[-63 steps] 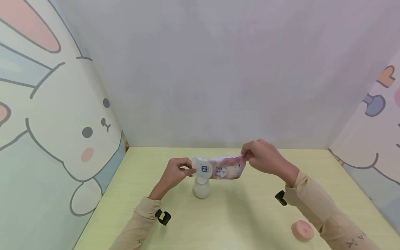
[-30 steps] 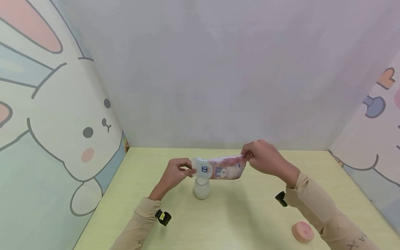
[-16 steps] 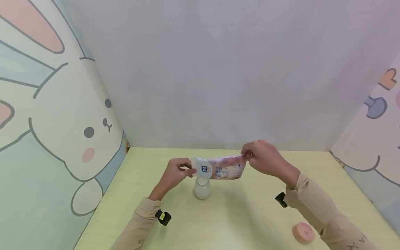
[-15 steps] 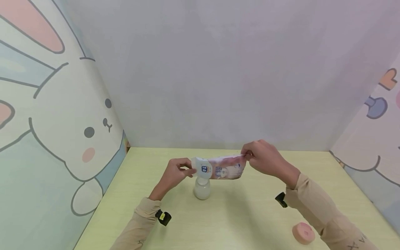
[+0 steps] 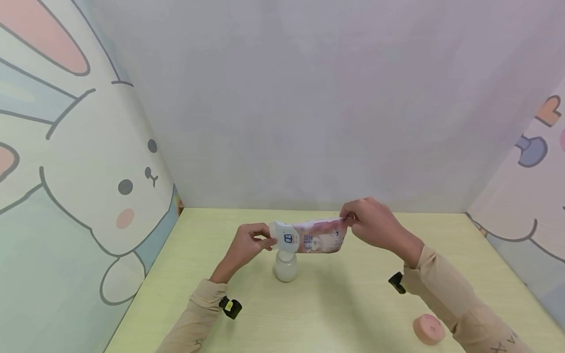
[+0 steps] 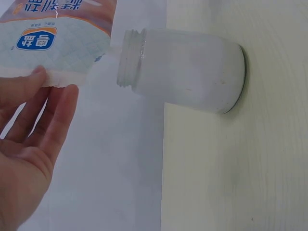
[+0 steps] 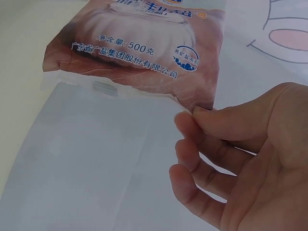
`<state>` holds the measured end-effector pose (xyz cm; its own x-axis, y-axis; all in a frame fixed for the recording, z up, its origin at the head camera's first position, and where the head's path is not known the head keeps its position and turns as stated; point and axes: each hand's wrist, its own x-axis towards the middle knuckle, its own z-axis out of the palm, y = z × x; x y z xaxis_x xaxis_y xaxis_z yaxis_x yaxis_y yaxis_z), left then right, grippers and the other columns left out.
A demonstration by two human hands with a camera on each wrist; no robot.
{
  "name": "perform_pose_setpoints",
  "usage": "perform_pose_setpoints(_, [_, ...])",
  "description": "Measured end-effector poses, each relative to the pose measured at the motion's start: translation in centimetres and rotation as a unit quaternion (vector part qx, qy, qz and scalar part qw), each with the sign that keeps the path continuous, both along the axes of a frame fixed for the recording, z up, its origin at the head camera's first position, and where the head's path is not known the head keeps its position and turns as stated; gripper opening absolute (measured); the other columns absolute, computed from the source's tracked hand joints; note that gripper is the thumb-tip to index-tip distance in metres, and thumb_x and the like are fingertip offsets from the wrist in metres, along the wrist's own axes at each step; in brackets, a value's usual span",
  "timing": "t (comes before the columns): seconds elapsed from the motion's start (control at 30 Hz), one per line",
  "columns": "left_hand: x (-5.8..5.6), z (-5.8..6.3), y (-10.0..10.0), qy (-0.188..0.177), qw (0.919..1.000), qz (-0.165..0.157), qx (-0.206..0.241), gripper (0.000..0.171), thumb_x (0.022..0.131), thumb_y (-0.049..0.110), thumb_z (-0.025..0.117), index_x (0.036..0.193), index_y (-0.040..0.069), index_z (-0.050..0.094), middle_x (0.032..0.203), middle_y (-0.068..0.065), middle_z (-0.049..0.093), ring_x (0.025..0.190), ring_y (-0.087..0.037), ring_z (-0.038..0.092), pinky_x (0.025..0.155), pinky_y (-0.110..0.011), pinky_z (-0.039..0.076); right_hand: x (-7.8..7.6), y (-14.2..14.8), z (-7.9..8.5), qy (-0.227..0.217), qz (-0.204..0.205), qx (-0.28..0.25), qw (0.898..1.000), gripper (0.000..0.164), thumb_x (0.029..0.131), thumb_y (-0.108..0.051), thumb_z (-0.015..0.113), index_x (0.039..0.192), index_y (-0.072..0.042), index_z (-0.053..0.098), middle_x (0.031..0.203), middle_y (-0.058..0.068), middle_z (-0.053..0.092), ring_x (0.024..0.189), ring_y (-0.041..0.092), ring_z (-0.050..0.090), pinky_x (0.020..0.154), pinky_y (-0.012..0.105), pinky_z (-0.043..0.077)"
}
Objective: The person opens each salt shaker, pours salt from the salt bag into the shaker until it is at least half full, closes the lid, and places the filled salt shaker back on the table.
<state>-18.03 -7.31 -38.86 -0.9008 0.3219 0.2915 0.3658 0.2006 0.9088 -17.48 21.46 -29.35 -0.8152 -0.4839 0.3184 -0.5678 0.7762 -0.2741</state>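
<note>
A printed salt bag (image 5: 320,238), light blue at one end and pinkish brown at the other, is held tilted in the air. My left hand (image 5: 247,245) pinches its lower end between thumb and fingers. At the raised far corner, thumb and forefinger of my right hand (image 5: 375,223) grip the edge; the right wrist view shows that hand's other fingers loosely bent (image 7: 187,180). Below the bag's left end stands a glass jar (image 5: 286,268), upright and lidless, its inside white. In the left wrist view a bag corner reaches right to the jar's threaded mouth (image 6: 130,57).
A round pink object (image 5: 429,329), like a thick lid, lies on the pale yellow table (image 5: 282,323) near the right forearm. A plain grey wall (image 5: 318,122) closes off the back. Side panels with a rabbit drawing (image 5: 88,162) stand left and right.
Both hands keep almost the same pose throughout. The bag's left end has shifted very slightly to the left over the jar.
</note>
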Motion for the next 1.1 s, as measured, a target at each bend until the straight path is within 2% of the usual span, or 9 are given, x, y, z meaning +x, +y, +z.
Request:
perform_pose_setpoints(0.4, [0.0,0.0,0.0,0.003,1.0000,-0.001,0.004,0.004,0.076,-0.003,0.064,0.080,-0.002,0.063,0.084,-0.015,0.062,0.077,-0.029,0.061,0.061,-0.041,0.053,0.1,0.0,0.1,-0.002,0.003,0.000,1.000,0.024,0.077,0.005,0.051,0.077,-0.012,0.068,0.073,-0.004,0.062,0.060,0.008,0.051,0.052,0.025,0.044])
perform_pose_setpoints(0.63, [-1.3,-1.9,-0.3,0.006,0.9999,0.010,0.009,0.007,0.075,0.002,0.067,0.078,0.007,0.065,0.082,-0.007,0.063,0.075,-0.022,0.062,0.058,-0.035,0.054,0.2,0.0,0.1,-0.005,0.003,0.001,1.000,0.024,0.077,0.005,0.051,0.077,-0.012,0.068,0.073,-0.004,0.062,0.060,0.008,0.051,0.053,0.025,0.044])
perform_pose_setpoints(0.73, [-1.3,-2.1,-0.3,0.008,0.9998,0.015,0.006,0.008,0.074,0.003,0.068,0.078,0.009,0.065,0.081,-0.005,0.063,0.074,-0.020,0.062,0.058,-0.033,0.054,0.2,0.0,0.1,-0.004,0.003,0.002,1.000,0.023,0.077,0.005,0.051,0.077,-0.012,0.068,0.073,-0.004,0.062,0.060,0.007,0.051,0.052,0.025,0.044])
perform_pose_setpoints(0.8, [-1.2,-1.9,-0.3,0.008,0.9998,0.016,0.005,0.007,0.074,0.004,0.068,0.077,0.009,0.065,0.081,-0.004,0.063,0.074,-0.019,0.062,0.057,-0.032,0.054,0.2,0.0,0.0,-0.003,0.002,0.002,1.000,0.023,0.077,0.004,0.051,0.077,-0.012,0.068,0.073,-0.004,0.063,0.060,0.007,0.052,0.052,0.024,0.044])
perform_pose_setpoints(0.93, [-0.4,-0.7,-0.2,0.019,0.9998,0.004,0.008,0.005,0.075,-0.001,0.065,0.078,0.002,0.064,0.081,-0.011,0.062,0.074,-0.024,0.061,0.057,-0.035,0.054,0.3,0.0,0.0,-0.004,0.002,0.002,1.000,0.023,0.077,0.004,0.051,0.077,-0.012,0.068,0.073,-0.004,0.062,0.060,0.007,0.051,0.052,0.024,0.044])
perform_pose_setpoints(1.03, [0.2,0.1,0.0,0.018,0.9998,-0.002,0.010,0.005,0.075,-0.005,0.064,0.079,-0.004,0.062,0.082,-0.015,0.062,0.075,-0.028,0.061,0.058,-0.038,0.053,0.3,0.0,0.1,-0.006,0.001,0.003,1.000,0.023,0.077,0.004,0.051,0.077,-0.012,0.068,0.073,-0.004,0.062,0.060,0.008,0.052,0.052,0.025,0.044])
perform_pose_setpoints(1.1, [0.3,0.2,0.1,0.010,0.9999,0.000,0.007,0.005,0.075,-0.004,0.064,0.080,-0.003,0.062,0.084,-0.016,0.062,0.076,-0.029,0.061,0.060,-0.039,0.053,0.3,0.0,0.1,-0.006,0.000,0.003,1.000,0.023,0.077,0.004,0.051,0.077,-0.012,0.068,0.073,-0.004,0.062,0.060,0.008,0.052,0.052,0.025,0.044])
